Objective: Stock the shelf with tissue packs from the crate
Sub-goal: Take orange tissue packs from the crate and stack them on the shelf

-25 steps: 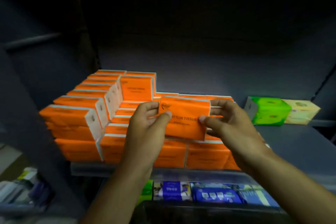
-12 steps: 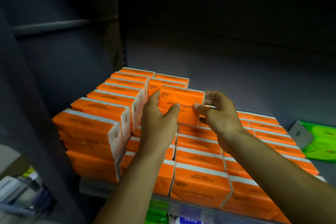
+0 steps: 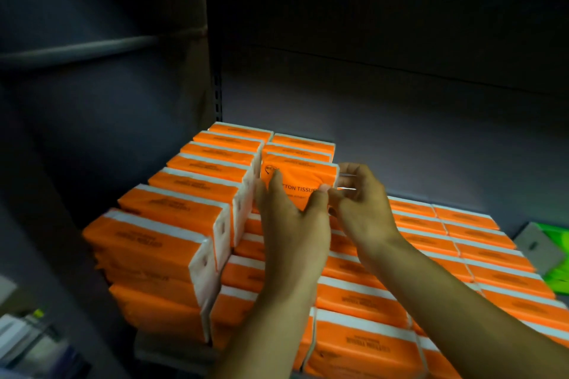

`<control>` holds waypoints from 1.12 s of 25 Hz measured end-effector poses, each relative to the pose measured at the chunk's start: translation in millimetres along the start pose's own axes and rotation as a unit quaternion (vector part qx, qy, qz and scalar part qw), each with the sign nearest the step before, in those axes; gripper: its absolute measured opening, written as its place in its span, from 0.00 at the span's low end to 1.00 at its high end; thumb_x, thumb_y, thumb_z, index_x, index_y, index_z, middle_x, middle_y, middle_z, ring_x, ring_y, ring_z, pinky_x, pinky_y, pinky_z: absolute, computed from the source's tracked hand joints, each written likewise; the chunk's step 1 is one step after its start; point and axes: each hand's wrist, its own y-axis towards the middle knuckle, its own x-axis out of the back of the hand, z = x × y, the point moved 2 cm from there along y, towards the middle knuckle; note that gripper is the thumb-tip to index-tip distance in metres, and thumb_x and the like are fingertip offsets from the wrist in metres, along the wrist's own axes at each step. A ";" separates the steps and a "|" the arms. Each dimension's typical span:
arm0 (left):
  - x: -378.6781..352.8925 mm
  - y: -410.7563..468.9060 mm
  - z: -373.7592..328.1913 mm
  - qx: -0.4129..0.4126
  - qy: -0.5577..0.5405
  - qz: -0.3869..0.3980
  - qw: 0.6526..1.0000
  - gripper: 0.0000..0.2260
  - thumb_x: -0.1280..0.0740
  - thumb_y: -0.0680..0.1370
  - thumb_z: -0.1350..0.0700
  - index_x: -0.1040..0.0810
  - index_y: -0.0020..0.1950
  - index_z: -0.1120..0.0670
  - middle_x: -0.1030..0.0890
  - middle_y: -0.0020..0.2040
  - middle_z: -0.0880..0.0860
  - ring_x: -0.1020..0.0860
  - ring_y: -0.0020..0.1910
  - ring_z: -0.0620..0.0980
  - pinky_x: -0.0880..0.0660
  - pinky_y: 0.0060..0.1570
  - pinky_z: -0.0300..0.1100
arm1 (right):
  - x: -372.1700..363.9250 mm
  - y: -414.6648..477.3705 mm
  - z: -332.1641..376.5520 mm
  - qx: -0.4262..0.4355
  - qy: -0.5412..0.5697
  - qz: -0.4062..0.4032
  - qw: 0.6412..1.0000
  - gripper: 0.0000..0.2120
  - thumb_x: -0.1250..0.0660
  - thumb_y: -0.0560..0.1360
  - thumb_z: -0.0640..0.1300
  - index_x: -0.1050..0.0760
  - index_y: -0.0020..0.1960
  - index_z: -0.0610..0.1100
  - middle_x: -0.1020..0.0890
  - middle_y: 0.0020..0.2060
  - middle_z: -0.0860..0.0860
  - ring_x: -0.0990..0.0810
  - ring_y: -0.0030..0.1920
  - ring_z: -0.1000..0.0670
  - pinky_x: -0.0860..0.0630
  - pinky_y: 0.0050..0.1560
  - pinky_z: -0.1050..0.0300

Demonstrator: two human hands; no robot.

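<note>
Two zones on one grey metal shelf (image 3: pixel 167 348): a tall left stack (image 3: pixel 184 218) of orange packs on edge, and low rows (image 3: pixel 462 243) of the same packs lying flat to its right. Light is dim. The grey back panel (image 3: pixel 400 138) is plain; a slotted upright (image 3: pixel 218 95) runs down the rear left corner. A green pack (image 3: pixel 557 258) sits at the far right edge, partly out of frame.

The held tissue pack (image 3: pixel 303 174) has an orange wrapper, a white end and black print reading "TON TISSU", the rest covered. It stands upright, face toward the camera, against the rear packs of the second column, just beside the tall left stack.

The left hand (image 3: pixel 289 221) grips its lower left part, thumb across the front. The right hand (image 3: pixel 361 209) pinches its white right end, fingers curled behind.
</note>
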 end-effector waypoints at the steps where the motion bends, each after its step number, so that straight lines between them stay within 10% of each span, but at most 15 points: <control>1: -0.9 -1.3 -0.5 0.001 0.005 0.003 1.000 0.31 0.32 0.78 0.47 0.41 0.79 0.47 0.41 0.79 0.47 0.41 0.77 0.47 0.40 0.75 0.48 | -0.9 -0.1 -2.2 0.000 -0.003 -0.003 1.000 0.14 0.29 0.75 0.39 0.25 0.57 0.51 0.17 0.49 0.53 0.16 0.47 0.53 0.17 0.51 0.46; 18: 16.0 -26.0 -10.7 0.017 -0.041 0.040 0.998 0.27 0.33 0.79 0.51 0.37 0.77 0.46 0.29 0.62 0.41 0.30 0.61 0.40 0.34 0.59 0.39 | 19.2 -30.8 25.7 0.011 -0.121 -0.028 0.992 0.22 0.28 0.75 0.50 0.31 0.66 0.53 0.24 0.57 0.54 0.22 0.55 0.51 0.22 0.55 0.52; 28: 19.9 -124.3 -10.9 -0.120 0.029 0.092 0.988 0.24 0.31 0.70 0.47 0.28 0.67 0.41 0.24 0.66 0.42 0.26 0.65 0.40 0.27 0.65 0.49 | 102.5 -136.5 42.6 0.089 -0.184 -0.038 0.978 0.20 0.28 0.73 0.47 0.27 0.64 0.50 0.22 0.56 0.54 0.22 0.53 0.54 0.25 0.50 0.60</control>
